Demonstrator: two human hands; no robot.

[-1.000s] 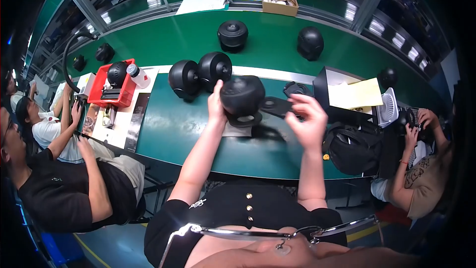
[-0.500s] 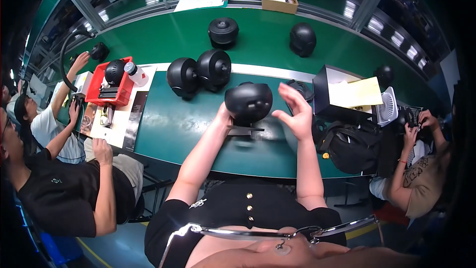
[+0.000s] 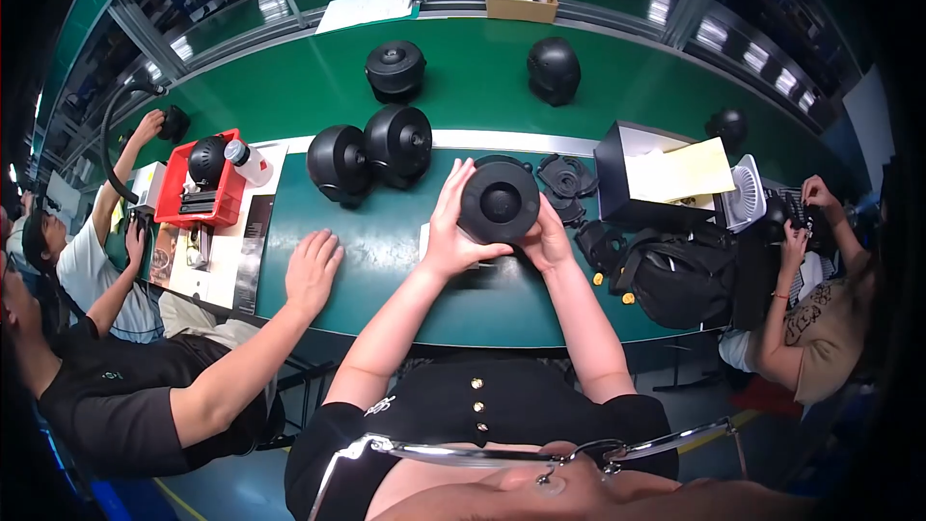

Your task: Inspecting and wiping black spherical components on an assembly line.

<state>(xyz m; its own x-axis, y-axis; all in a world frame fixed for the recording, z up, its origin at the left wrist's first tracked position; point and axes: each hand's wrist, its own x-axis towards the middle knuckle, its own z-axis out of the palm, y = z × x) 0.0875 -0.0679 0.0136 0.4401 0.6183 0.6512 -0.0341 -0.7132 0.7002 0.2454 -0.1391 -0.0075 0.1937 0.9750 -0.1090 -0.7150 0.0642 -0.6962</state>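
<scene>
Above the middle of the bench I hold a black rounded housing (image 3: 515, 183), its flat round end with a recessed centre facing up. My left hand (image 3: 449, 232) is wrapped round its left side, thumb along the lower edge. My right hand (image 3: 550, 243) grips its right side, with part of the fingers hidden behind it. Two similar black housings (image 3: 338, 164) stand touching or nearly so, left of my hands. Flat black moulded parts (image 3: 566, 177) lie just right of the held one, with another black part (image 3: 603, 247) nearer me.
A co-worker's hand (image 3: 314, 272) rests on the bench at left. Beyond it stands a red bin (image 3: 174, 198) beside a bottle (image 3: 253, 166). At right are a black box (image 3: 613, 169) with papers, a white fan-like grille (image 3: 745, 195) and a black backpack (image 3: 680, 280). More housings (image 3: 554, 72) stand on the green strip behind.
The housing has turned so its recessed round end faces up. My right hand has closed onto it from being apart and open. The co-worker's hand has reached onto the bench at left.
</scene>
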